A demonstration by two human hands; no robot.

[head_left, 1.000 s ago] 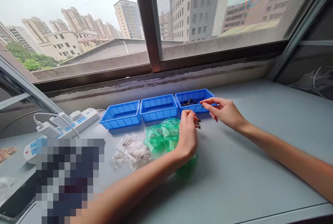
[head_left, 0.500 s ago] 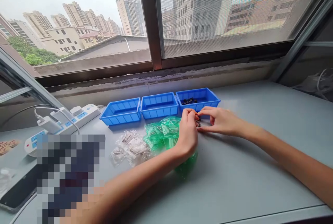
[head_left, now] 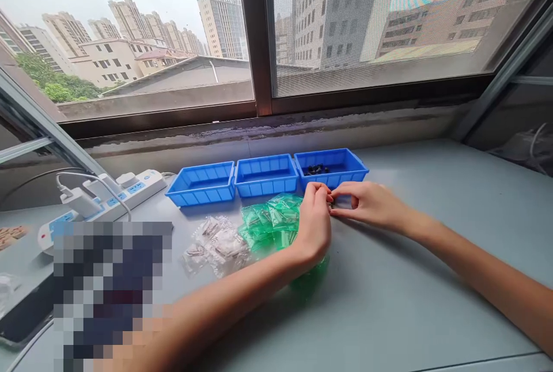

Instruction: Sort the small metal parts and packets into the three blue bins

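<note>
My left hand point(head_left: 315, 222) is closed, its fingers curled toward the right hand; what they hold is mostly hidden. Fingertips of my right hand point(head_left: 374, 204) meet it in a pinch around something small and dark that I cannot make out. Under and left of my left hand lies a pile of green plastic bags point(head_left: 270, 217) with small parts inside. Beside them is a heap of clear plastic bags point(head_left: 220, 244) holding small pale pieces. Just behind the hands, the right blue bin point(head_left: 345, 177) holds several small black parts point(head_left: 316, 170).
Two more blue bins, the left one point(head_left: 201, 194) and the middle one point(head_left: 266, 188), stand in the same row below the window. A white power strip point(head_left: 142, 185) with plugged-in chargers is at the left. A dark phone-like device point(head_left: 30, 311) lies at the lower left on the grey table point(head_left: 410, 303).
Both hands stay together in nearly the same spot, the right fingertips drawn slightly closer together. The view has shifted a little; bins and bags have not moved.
</note>
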